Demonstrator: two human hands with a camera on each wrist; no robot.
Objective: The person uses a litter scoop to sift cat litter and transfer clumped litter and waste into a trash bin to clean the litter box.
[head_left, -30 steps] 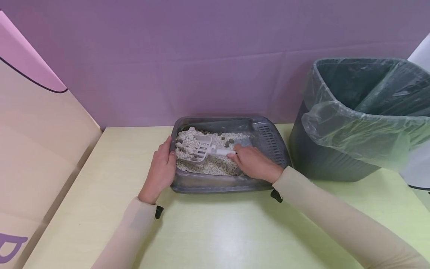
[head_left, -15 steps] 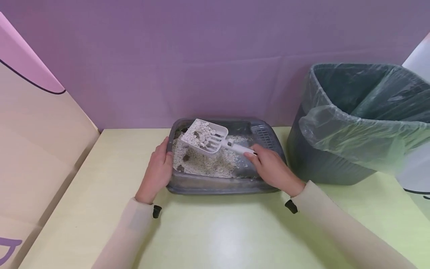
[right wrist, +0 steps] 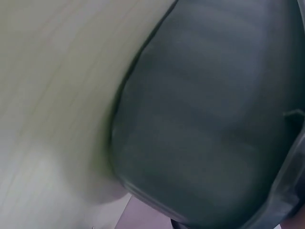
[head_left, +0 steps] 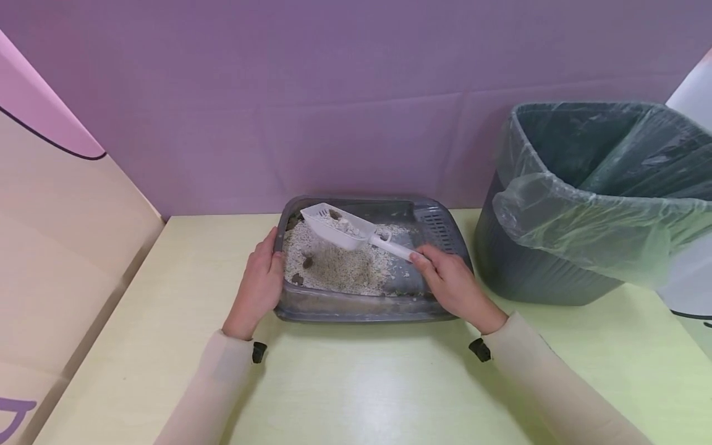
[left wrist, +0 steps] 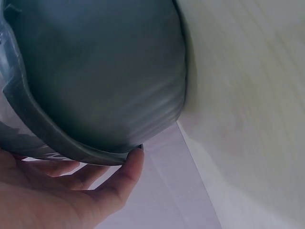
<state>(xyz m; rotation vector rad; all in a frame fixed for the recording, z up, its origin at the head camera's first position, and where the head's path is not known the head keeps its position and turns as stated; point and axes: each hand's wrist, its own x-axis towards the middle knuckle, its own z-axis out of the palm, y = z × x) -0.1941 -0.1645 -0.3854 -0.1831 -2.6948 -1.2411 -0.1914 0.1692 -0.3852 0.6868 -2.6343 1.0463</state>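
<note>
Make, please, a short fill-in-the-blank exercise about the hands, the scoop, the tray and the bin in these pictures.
1. The right hand holds the white scoop by its ____.
2. The left hand holds the end of the tray that is ____ (nearer to / farther from) the bin.
3. In the head view, the bin stands to the ____ of the tray.
4. The backdrop behind the tray is ____ in colour.

Missing words: handle; farther from; right; purple.
</note>
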